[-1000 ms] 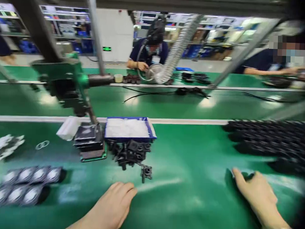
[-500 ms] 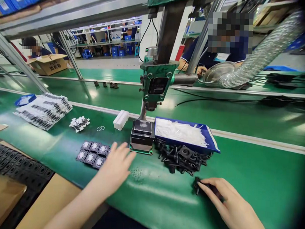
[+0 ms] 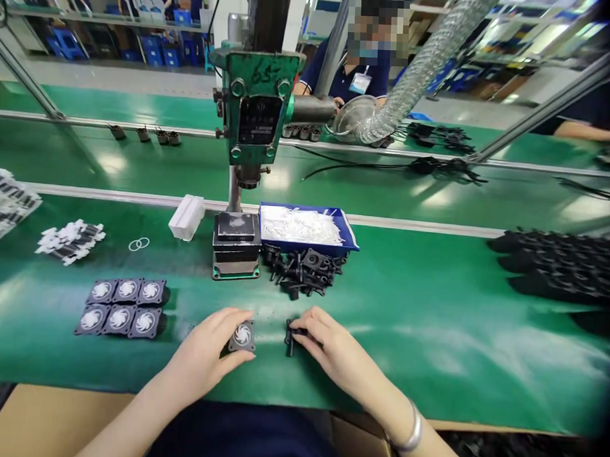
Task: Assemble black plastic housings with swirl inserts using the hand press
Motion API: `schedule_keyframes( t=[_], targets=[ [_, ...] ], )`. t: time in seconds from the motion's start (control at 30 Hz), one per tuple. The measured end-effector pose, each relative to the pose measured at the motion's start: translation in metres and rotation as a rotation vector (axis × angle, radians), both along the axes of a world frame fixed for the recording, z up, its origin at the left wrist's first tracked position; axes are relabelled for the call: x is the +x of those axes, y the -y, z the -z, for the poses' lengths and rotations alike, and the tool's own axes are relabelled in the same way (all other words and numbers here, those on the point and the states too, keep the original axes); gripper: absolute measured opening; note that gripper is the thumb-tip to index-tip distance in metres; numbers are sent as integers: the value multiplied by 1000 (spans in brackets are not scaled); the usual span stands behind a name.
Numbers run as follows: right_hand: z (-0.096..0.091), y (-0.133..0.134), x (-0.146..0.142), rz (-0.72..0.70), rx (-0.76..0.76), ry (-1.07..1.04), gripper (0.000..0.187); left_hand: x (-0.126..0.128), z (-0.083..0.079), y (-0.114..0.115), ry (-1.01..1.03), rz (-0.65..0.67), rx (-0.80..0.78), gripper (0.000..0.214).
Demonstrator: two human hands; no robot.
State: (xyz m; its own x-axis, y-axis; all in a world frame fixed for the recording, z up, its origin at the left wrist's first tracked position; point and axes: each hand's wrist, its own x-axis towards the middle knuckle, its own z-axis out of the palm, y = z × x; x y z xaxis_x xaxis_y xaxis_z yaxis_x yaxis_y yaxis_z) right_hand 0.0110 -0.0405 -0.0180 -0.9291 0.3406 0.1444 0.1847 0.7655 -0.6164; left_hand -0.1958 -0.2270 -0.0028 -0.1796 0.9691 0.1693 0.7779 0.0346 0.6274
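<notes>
My left hand (image 3: 205,346) is closed around a small square black fan (image 3: 242,335) with a white bladed wheel, thumb and fingers on its opposite edges. To its right, my right hand (image 3: 333,348) pinches a black plastic part (image 3: 290,336) with a leg pointing down; the fingers hide some of it. Both hands are low over the green work surface (image 3: 407,312), a short gap between them. Similar fans (image 3: 119,317) lie in two rows left of my left hand. Beyond my right hand is a heap of black plastic parts (image 3: 306,270).
A green press (image 3: 259,107) stands above a black metal block (image 3: 236,243). Beside it are a blue tray (image 3: 352,240) of white sticks and a white block (image 3: 186,218). White-and-black pieces (image 3: 70,240) and thin white rings (image 3: 139,244) lie left. A person (image 3: 341,63) sits across the bench.
My left hand, open beside the fan rows before, now grips a fan. My right hand has brought the black plastic part leftward, near it. The view has turned right.
</notes>
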Motion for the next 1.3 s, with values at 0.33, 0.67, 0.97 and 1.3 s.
schedule_keyframes(
  t=[0.33,0.67,0.97,1.3],
  targets=[
    [1,9,-3,20,-78,-20,17,21,19,7,428,-120,-46,63],
    [12,4,-15,25,-270,-86,14,28,32,10,521,-160,14,63],
    [-40,40,-36,-84,-191,-314,16,28,38,10,539,-129,92,59],
    [-24,55,-48,-72,-138,-347,16,29,39,10,485,-130,115,55]
  ],
)
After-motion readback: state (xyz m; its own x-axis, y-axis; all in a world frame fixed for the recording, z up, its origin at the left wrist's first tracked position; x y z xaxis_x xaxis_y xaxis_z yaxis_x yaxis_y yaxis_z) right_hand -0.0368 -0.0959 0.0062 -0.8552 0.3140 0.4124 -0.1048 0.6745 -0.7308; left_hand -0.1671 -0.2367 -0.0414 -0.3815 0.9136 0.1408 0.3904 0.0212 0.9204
